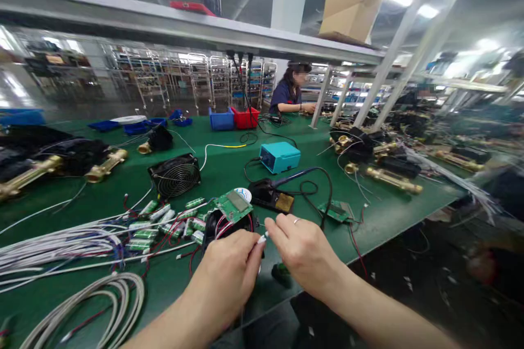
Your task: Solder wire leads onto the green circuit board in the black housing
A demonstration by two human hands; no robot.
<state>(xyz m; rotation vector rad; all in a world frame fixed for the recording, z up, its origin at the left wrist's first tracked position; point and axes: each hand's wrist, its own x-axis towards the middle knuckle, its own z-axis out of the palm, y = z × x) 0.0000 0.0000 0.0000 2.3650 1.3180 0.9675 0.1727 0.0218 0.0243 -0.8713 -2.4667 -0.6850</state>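
My left hand pinches a small white piece, perhaps a wire end or connector, between thumb and forefinger. Close by on the right, my right hand has its fingers closed in a pinch at the same spot. What lies between those fingers is too small to name. Just beyond the left hand, a green circuit board with a display rests tilted on a black housing, which the hand partly hides. Red and white wires run down from the board.
Green-wrapped batteries and white cables lie to the left, near a black fan. A soldering iron stand and teal soldering station are behind. Another board lies right. A co-worker sits across the bench.
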